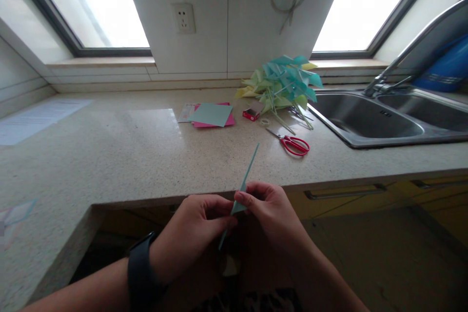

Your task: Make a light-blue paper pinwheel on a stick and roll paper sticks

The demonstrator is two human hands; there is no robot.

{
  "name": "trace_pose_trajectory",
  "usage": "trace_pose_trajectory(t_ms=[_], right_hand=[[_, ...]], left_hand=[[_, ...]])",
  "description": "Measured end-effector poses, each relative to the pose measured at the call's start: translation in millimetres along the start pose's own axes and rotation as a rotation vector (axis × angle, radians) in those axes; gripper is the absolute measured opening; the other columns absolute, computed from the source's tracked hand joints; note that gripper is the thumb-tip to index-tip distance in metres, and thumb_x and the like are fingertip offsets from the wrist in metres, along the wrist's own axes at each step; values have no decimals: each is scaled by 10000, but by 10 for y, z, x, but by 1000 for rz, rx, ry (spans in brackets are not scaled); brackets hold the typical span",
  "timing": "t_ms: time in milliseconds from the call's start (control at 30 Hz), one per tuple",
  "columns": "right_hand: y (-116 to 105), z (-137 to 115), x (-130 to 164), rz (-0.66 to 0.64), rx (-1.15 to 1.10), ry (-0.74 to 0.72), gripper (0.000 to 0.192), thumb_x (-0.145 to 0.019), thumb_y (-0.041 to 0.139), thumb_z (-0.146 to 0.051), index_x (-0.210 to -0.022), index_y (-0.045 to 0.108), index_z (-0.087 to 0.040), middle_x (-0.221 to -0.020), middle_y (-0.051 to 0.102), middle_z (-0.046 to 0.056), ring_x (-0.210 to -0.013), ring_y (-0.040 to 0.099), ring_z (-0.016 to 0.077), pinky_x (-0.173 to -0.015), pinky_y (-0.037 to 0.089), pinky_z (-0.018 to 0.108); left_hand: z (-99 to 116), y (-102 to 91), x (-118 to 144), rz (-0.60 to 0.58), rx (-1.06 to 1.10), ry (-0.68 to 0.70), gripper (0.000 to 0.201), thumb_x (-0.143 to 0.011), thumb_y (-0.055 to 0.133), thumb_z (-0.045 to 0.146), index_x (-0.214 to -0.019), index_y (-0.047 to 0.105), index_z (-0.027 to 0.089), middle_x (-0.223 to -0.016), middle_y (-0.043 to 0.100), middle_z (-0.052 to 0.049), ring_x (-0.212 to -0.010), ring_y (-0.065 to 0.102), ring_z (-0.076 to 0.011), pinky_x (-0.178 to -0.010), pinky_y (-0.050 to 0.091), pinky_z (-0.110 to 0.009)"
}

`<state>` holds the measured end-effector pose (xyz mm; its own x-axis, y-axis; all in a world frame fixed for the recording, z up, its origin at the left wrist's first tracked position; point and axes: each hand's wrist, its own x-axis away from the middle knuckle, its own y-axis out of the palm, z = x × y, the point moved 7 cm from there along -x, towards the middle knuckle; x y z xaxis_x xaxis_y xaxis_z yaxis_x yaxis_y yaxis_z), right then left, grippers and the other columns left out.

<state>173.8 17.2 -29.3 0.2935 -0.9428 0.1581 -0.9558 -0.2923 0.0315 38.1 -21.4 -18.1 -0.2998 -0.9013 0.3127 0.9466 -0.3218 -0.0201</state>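
A folded piece of teal paper (pixel 243 186) is held edge-on just in front of the countertop (pixel 109 156), pinched from both sides: the left hand (pixel 193 234) grips its lower part and the right hand (pixel 272 214) is closed on it a little higher, thumb and forefinger pressed together on the fold. The two hands touch one another around the paper, and its long point stands up and tilts away over the counter edge.

The crease in hand is best sharpened by being drawn between the fingertips (pixel 241 199) from the pinched end toward the free tip (the paper looks thin, so little pressure should be needed). The edges should be kept aligned while this is done, since a slip would likely leave the fold skewed.

Further back on the counter lie red-handled scissors (pixel 292 144), a stack of coloured paper sheets (pixel 212 115), a small red box (pixel 250 114) and a heap of finished paper pinwheels (pixel 285 83) beside the steel sink (pixel 365 122).
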Motion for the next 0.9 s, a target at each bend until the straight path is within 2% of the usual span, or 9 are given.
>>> trace_pose_trajectory(t_ms=[200, 400, 700, 900], right_hand=[[6, -46, -9, -41, 0, -27, 148, -786, 752, -308, -728, 726, -174, -682, 678, -9, -644, 572, 114, -621, 424, 242], [-7, -135, 28, -126, -3, -56, 51, -810, 719, -228, -819, 764, -204, -765, 739, -7, -707, 647, 122, -673, 486, 236], [-22, -137, 19, -124, 16, -65, 80, -823, 724, -250, -878, 774, -223, -811, 756, 1, -746, 670, 145, -693, 514, 262], [-26, -148, 6, -100, 57, -107, 102, -829, 711, -275, -890, 774, -222, -816, 750, 8, -763, 666, 156, -713, 515, 278]], left_hand=[[-31, 33, 3, -47, 48, -43, 188, -812, 755, 312, -901, 788, 149, -773, 724, -28, -695, 599, -157, -670, 444, -285], [-13, 68, -9, -120, 77, -44, 288, -821, 762, 398, -927, 776, 130, -737, 675, -21, -678, 555, -141, -663, 418, -281], [-45, 118, -9, -135, 269, -108, 287, -754, 844, 374, -923, 784, 150, -784, 707, -18, -707, 623, -134, -702, 483, -269], [-106, 127, -6, -146, 356, -152, 351, -738, 865, 387, -1003, 794, 168, -861, 745, -35, -728, 665, -130, -741, 519, -274]])
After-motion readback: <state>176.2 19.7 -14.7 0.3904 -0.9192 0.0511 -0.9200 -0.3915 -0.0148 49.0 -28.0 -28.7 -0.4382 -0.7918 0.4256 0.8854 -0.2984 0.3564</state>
